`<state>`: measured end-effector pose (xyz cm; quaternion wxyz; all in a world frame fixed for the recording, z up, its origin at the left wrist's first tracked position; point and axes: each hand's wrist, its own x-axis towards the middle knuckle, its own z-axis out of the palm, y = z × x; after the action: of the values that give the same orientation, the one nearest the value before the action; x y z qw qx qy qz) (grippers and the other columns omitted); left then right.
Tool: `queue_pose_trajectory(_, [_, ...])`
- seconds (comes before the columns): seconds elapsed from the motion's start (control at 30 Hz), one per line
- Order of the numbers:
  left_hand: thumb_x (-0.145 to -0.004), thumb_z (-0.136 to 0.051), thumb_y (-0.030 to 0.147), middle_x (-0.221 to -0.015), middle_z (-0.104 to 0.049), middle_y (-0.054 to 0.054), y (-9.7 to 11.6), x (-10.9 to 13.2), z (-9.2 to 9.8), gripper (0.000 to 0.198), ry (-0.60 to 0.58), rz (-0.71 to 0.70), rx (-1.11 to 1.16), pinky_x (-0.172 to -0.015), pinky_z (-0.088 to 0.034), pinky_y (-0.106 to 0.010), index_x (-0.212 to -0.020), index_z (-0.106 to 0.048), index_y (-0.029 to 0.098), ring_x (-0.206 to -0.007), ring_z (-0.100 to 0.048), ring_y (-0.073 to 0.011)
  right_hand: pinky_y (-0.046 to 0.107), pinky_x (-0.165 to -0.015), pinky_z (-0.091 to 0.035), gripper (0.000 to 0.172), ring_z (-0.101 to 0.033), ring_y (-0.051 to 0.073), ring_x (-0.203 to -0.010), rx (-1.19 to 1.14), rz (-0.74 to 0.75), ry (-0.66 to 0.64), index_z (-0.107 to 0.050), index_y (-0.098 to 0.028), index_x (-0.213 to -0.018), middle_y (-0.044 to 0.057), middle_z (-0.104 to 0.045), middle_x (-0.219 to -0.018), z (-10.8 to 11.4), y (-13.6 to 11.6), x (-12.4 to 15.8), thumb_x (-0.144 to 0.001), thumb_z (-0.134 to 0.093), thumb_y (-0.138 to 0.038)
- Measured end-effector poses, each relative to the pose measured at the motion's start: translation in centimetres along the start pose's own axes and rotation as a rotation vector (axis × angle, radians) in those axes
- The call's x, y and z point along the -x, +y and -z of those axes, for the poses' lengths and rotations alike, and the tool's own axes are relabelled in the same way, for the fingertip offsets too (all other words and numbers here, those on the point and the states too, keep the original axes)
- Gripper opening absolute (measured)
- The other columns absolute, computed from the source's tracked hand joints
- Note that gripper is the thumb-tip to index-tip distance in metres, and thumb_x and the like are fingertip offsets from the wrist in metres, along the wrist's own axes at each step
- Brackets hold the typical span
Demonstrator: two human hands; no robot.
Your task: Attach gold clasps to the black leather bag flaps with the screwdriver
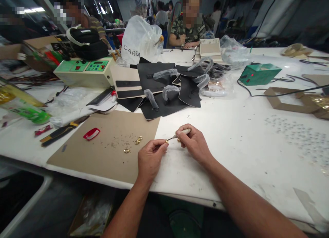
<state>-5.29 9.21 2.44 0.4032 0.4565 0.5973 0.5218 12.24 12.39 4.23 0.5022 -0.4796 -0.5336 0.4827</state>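
As I look down through the head camera from my remote seat, the left hand [150, 161] has thumb and fingertips pinched together on a tiny gold-coloured metal piece [167, 141], so it is the nearer hand; just right of that piece comes a slim metal tool with a pale handle [175, 136], its long axis rising rightward into the right hand [194, 142], whose fingers are clamped on the handle, though whether tip and metal touch I cannot tell. Across the surface I see a flat brown board [89, 155] bearing a glossy red rounded piece [92, 134] and shiny gold-coloured rings [138, 140], then flat black panels with plastic-wrapped straps [159, 80] beyond the hands, then the white tabletop [231, 135] with small silvery pieces [303, 138] scattered at far right. Behind, I make out a person in a striped shirt [99, 27] at left and another in camouflage [189, 34] opposite
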Motion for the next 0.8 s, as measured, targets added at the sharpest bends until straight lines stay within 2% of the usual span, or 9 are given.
queue_pose_trajectory(0.33, [-0.080, -0.079, 0.035, -0.085, -0.080, -0.002, -0.2, 0.1, 0.1, 0.017, 0.014, -0.070, -0.093, -0.071, -0.058, -0.027, -0.089, -0.079, 0.020, -0.071, -0.071, -0.0161, 0.025, -0.053, -0.041, 0.022, -0.054, 0.014, -0.054, -0.004, 0.016, -0.033, -0.067, -0.022, -0.091, -0.003, -0.061, -0.063, -0.1, 0.4, 0.0, -0.093, -0.069, -0.043])
queue_pose_trajectory(0.43, [-0.086, -0.074, 0.032, -0.089, -0.080, -0.002, -0.1, 0.6, 0.0, 0.011, 0.012, -0.229, -0.238, -0.078, -0.059, -0.029, -0.087, -0.079, 0.023, -0.081, -0.074, -0.0187, 0.025, -0.052, -0.042, 0.027, -0.055, 0.014, -0.051, 0.025, 0.003, -0.028, -0.065, -0.022, -0.087, -0.003, -0.061, -0.059, 0.0, 0.4, -0.2, -0.094, -0.068, -0.048])
queue_pose_trajectory(0.57, [-0.094, -0.067, 0.029, -0.094, -0.080, -0.002, 0.2, 1.3, -0.3, 0.014, -0.021, -0.459, -0.390, -0.082, -0.058, -0.030, -0.086, -0.077, 0.024, -0.088, -0.075, -0.0188, 0.025, -0.049, -0.044, 0.042, -0.057, 0.013, -0.047, 0.006, -0.057, -0.031, -0.060, -0.021, -0.077, -0.002, -0.063, -0.058, 0.2, 0.2, -0.6, -0.092, -0.070, -0.059])
queue_pose_trajectory(0.67, [-0.092, -0.069, 0.030, -0.090, -0.080, 0.000, 0.5, 1.5, 0.0, 0.011, 0.025, -0.424, -0.440, -0.078, -0.057, -0.029, -0.086, -0.077, 0.025, -0.081, -0.074, -0.0180, 0.024, -0.047, -0.044, 0.044, -0.056, 0.013, -0.047, -0.160, -0.090, -0.018, -0.061, -0.021, -0.080, -0.002, -0.062, -0.059, 0.7, 0.0, -1.0, -0.089, -0.072, -0.062])
queue_pose_trajectory(0.73, [-0.090, -0.070, 0.032, -0.086, -0.080, 0.001, 0.9, 1.3, 1.0, 0.009, 0.059, -0.362, -0.493, -0.073, -0.057, -0.029, -0.087, -0.077, 0.026, -0.073, -0.072, -0.0175, 0.023, -0.047, -0.045, 0.042, -0.055, 0.012, -0.047, -0.315, -0.077, 0.077, -0.061, -0.021, -0.083, -0.004, -0.061, -0.060, 1.2, -0.1, -1.4, -0.088, -0.075, -0.061])
queue_pose_trajectory(0.8, [-0.089, -0.070, 0.035, -0.084, -0.079, 0.002, 1.2, 0.8, 2.7, 0.011, 0.087, -0.347, -0.600, -0.070, -0.055, -0.030, -0.088, -0.077, 0.027, -0.069, -0.070, -0.0183, 0.023, -0.046, -0.045, 0.041, -0.054, 0.011, -0.048, -0.441, -0.067, 0.199, -0.060, -0.021, -0.082, -0.005, -0.058, -0.061, 1.9, -0.1, -1.9, -0.086, -0.077, -0.059])
